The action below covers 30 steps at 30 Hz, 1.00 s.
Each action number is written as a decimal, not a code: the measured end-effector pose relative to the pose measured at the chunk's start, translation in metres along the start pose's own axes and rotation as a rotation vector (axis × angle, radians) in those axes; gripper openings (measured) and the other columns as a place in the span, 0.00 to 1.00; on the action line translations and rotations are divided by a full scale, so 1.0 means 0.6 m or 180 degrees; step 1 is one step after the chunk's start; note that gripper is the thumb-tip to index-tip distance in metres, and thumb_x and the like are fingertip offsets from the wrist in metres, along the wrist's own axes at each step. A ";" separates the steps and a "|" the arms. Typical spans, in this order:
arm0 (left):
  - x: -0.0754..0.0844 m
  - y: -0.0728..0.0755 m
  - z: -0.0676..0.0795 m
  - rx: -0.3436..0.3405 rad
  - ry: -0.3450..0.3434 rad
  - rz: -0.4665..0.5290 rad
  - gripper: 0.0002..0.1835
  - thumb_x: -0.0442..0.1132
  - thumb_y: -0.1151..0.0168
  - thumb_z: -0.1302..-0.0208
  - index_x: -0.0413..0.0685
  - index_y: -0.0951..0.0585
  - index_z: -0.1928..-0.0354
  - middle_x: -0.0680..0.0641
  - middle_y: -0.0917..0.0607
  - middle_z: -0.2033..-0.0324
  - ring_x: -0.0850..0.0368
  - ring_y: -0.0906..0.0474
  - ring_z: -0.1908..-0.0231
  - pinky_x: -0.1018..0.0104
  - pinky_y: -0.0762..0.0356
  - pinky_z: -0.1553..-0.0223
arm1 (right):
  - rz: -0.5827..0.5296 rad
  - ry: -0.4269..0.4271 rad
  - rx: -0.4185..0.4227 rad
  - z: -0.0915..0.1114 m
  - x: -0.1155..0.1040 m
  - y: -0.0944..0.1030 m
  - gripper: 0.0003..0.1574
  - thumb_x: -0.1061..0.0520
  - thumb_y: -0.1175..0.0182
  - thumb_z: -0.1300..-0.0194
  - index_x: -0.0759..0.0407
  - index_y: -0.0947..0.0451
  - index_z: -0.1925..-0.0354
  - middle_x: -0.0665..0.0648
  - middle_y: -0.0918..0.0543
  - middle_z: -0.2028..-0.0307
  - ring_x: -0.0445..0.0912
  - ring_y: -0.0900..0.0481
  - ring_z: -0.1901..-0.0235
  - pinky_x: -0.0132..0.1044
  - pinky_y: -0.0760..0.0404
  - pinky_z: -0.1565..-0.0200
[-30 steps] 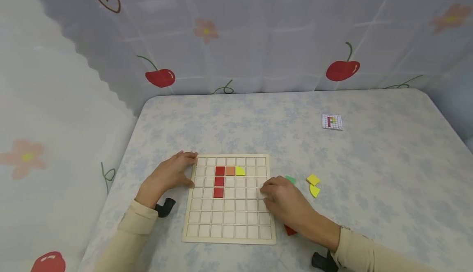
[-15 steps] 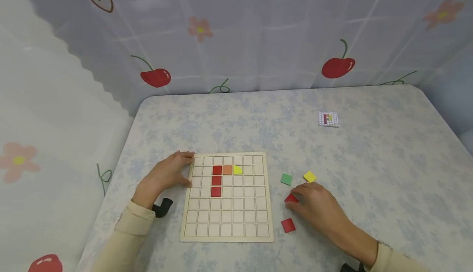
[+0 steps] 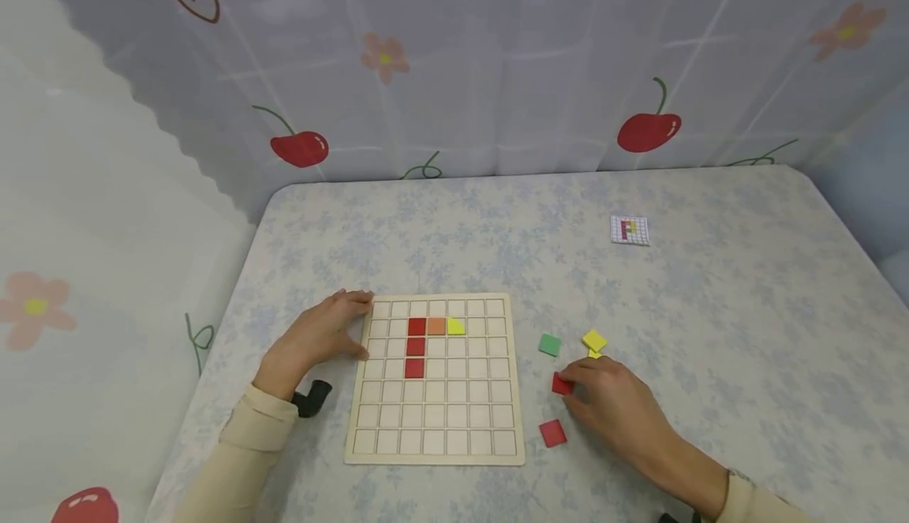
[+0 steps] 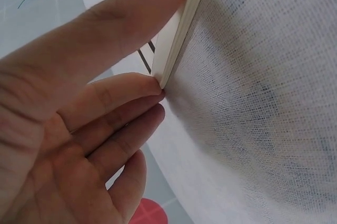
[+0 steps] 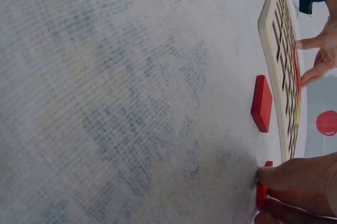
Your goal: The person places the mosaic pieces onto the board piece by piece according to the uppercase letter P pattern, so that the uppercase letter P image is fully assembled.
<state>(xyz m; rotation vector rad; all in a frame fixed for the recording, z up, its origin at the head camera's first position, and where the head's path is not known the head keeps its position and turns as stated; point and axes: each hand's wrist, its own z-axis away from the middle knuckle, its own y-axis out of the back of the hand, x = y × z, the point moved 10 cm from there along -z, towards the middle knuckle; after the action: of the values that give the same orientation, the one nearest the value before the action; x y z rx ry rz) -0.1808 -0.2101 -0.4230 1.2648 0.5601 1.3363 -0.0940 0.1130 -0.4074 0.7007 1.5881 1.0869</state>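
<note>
Just below and right of the head view's middle, the right hand [image 3: 619, 406] pinches a red tile [image 3: 560, 383] between thumb and fingertips; holding it by its edges should keep it level. A green tile [image 3: 549, 345] and yellow square [image 3: 594, 340] lie above, a second red tile [image 3: 552, 433] below. Left of centre, the left hand [image 3: 316, 338], thumb spread from fingers, touches the grid board [image 3: 435, 391]; light pressure should steady it.

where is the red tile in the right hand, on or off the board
Off the wooden grid board: the right hand pinches the red tile, tablecloth showing between tile and board.
</note>
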 end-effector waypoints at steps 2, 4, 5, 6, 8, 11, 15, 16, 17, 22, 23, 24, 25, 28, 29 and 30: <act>0.000 0.002 0.000 0.0002 0.0002 -0.0004 0.40 0.40 0.21 0.52 0.32 0.26 0.36 0.38 0.33 0.31 0.32 0.45 0.30 0.38 0.33 0.37 | -0.0034 -0.0035 -0.0024 0.000 0.002 -0.001 0.14 0.67 0.25 0.53 0.58 0.12 0.65 0.48 0.14 0.65 0.44 0.19 0.62 0.39 0.14 0.62; -0.001 0.002 0.000 -0.0004 0.0005 -0.0009 0.40 0.40 0.21 0.51 0.32 0.26 0.36 0.38 0.33 0.31 0.32 0.45 0.30 0.38 0.33 0.37 | -0.0068 -0.0060 -0.0038 -0.001 0.002 -0.001 0.14 0.67 0.25 0.53 0.58 0.12 0.64 0.48 0.14 0.64 0.45 0.19 0.61 0.40 0.14 0.61; 0.000 0.002 0.000 -0.0008 0.0001 -0.0008 0.40 0.40 0.21 0.51 0.32 0.26 0.36 0.38 0.33 0.31 0.32 0.45 0.30 0.38 0.33 0.37 | -0.0094 -0.0062 -0.0025 -0.002 0.001 -0.001 0.14 0.67 0.25 0.53 0.58 0.12 0.64 0.48 0.15 0.64 0.45 0.19 0.61 0.40 0.14 0.61; 0.000 0.002 0.000 -0.0015 -0.0002 -0.0012 0.40 0.40 0.21 0.51 0.32 0.26 0.36 0.38 0.33 0.31 0.32 0.45 0.30 0.38 0.33 0.37 | -0.0119 -0.0052 -0.0013 -0.002 -0.001 0.000 0.14 0.67 0.25 0.53 0.58 0.12 0.64 0.49 0.15 0.64 0.45 0.19 0.60 0.40 0.14 0.60; 0.000 0.001 0.000 -0.0026 -0.0009 -0.0014 0.40 0.40 0.21 0.51 0.32 0.26 0.36 0.38 0.33 0.31 0.32 0.45 0.30 0.38 0.33 0.37 | -0.0175 -0.0002 0.0028 -0.003 -0.009 0.000 0.14 0.67 0.25 0.53 0.59 0.12 0.64 0.48 0.15 0.64 0.45 0.18 0.60 0.39 0.14 0.60; 0.000 0.001 0.000 -0.0026 -0.0010 -0.0013 0.40 0.40 0.21 0.52 0.32 0.26 0.36 0.38 0.33 0.31 0.32 0.45 0.30 0.39 0.33 0.37 | -0.0265 0.0093 0.0065 -0.006 -0.026 -0.005 0.14 0.66 0.25 0.51 0.59 0.12 0.63 0.48 0.15 0.62 0.44 0.18 0.59 0.37 0.14 0.61; 0.001 0.000 -0.001 -0.0015 -0.0036 -0.0026 0.40 0.40 0.21 0.52 0.32 0.25 0.37 0.38 0.33 0.31 0.32 0.44 0.30 0.39 0.33 0.36 | -0.0321 0.0275 -0.0007 -0.016 -0.059 -0.021 0.14 0.65 0.26 0.49 0.59 0.12 0.61 0.48 0.15 0.61 0.43 0.19 0.57 0.35 0.15 0.60; 0.001 0.000 -0.001 -0.0011 -0.0039 -0.0028 0.40 0.40 0.21 0.52 0.32 0.25 0.37 0.38 0.32 0.31 0.32 0.44 0.30 0.40 0.33 0.36 | -0.0326 0.0342 -0.0035 -0.020 -0.069 -0.025 0.14 0.65 0.26 0.49 0.60 0.12 0.60 0.49 0.15 0.61 0.43 0.19 0.57 0.35 0.15 0.59; 0.001 0.000 -0.002 -0.0011 -0.0045 -0.0030 0.40 0.40 0.21 0.51 0.32 0.25 0.37 0.38 0.32 0.31 0.32 0.44 0.31 0.40 0.33 0.36 | -0.0333 0.0419 -0.0054 -0.024 -0.080 -0.030 0.13 0.65 0.26 0.48 0.60 0.12 0.60 0.49 0.15 0.61 0.43 0.19 0.57 0.35 0.15 0.59; 0.003 0.000 -0.001 0.0002 -0.0057 -0.0018 0.40 0.40 0.21 0.51 0.32 0.26 0.36 0.38 0.32 0.31 0.32 0.43 0.31 0.40 0.33 0.36 | -0.0459 0.0768 -0.0089 -0.049 -0.138 -0.049 0.10 0.66 0.28 0.47 0.60 0.12 0.63 0.49 0.14 0.62 0.43 0.20 0.60 0.33 0.17 0.61; 0.003 0.000 -0.001 0.0005 -0.0062 -0.0015 0.40 0.40 0.21 0.51 0.32 0.26 0.36 0.38 0.32 0.31 0.32 0.43 0.31 0.40 0.33 0.37 | -0.0478 0.0823 -0.0098 -0.054 -0.150 -0.053 0.09 0.66 0.29 0.47 0.59 0.12 0.64 0.50 0.14 0.63 0.43 0.20 0.60 0.32 0.17 0.61; 0.003 0.000 -0.001 0.0007 -0.0060 -0.0014 0.40 0.40 0.21 0.50 0.33 0.26 0.36 0.38 0.32 0.31 0.32 0.43 0.31 0.40 0.33 0.37 | -0.0504 0.0874 -0.0119 -0.058 -0.161 -0.057 0.08 0.66 0.29 0.46 0.60 0.12 0.64 0.50 0.14 0.63 0.43 0.20 0.61 0.32 0.17 0.62; 0.003 0.000 0.000 0.0006 -0.0061 -0.0016 0.40 0.40 0.21 0.50 0.33 0.26 0.35 0.38 0.32 0.31 0.32 0.43 0.31 0.40 0.32 0.37 | -0.0520 0.0913 -0.0149 -0.061 -0.171 -0.062 0.08 0.66 0.29 0.46 0.60 0.12 0.65 0.50 0.14 0.63 0.43 0.21 0.61 0.31 0.17 0.62; 0.002 0.000 0.000 0.0004 -0.0049 0.0000 0.40 0.40 0.21 0.50 0.33 0.27 0.35 0.38 0.33 0.31 0.33 0.44 0.30 0.39 0.33 0.37 | -0.0568 0.1011 -0.0277 -0.071 -0.200 -0.078 0.08 0.66 0.30 0.45 0.61 0.12 0.64 0.51 0.14 0.63 0.44 0.21 0.61 0.31 0.17 0.62; 0.001 0.001 0.000 0.0005 -0.0046 0.0011 0.40 0.40 0.21 0.50 0.33 0.27 0.35 0.38 0.33 0.31 0.33 0.44 0.30 0.39 0.33 0.36 | -0.0565 0.1043 -0.0310 -0.074 -0.208 -0.083 0.09 0.66 0.30 0.45 0.61 0.12 0.63 0.52 0.14 0.63 0.45 0.20 0.60 0.32 0.17 0.61; 0.001 0.002 0.001 0.0005 -0.0039 0.0023 0.40 0.39 0.21 0.50 0.33 0.27 0.35 0.38 0.33 0.31 0.33 0.44 0.30 0.39 0.34 0.36 | -0.0578 0.1072 -0.0348 -0.076 -0.216 -0.088 0.09 0.67 0.30 0.45 0.62 0.12 0.63 0.52 0.14 0.63 0.45 0.20 0.60 0.31 0.17 0.61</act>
<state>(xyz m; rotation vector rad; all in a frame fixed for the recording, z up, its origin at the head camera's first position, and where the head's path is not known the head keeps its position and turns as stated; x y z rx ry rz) -0.1806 -0.2099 -0.4219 1.2764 0.5485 1.3337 -0.0956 -0.0339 -0.3979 0.3026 1.8202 1.1897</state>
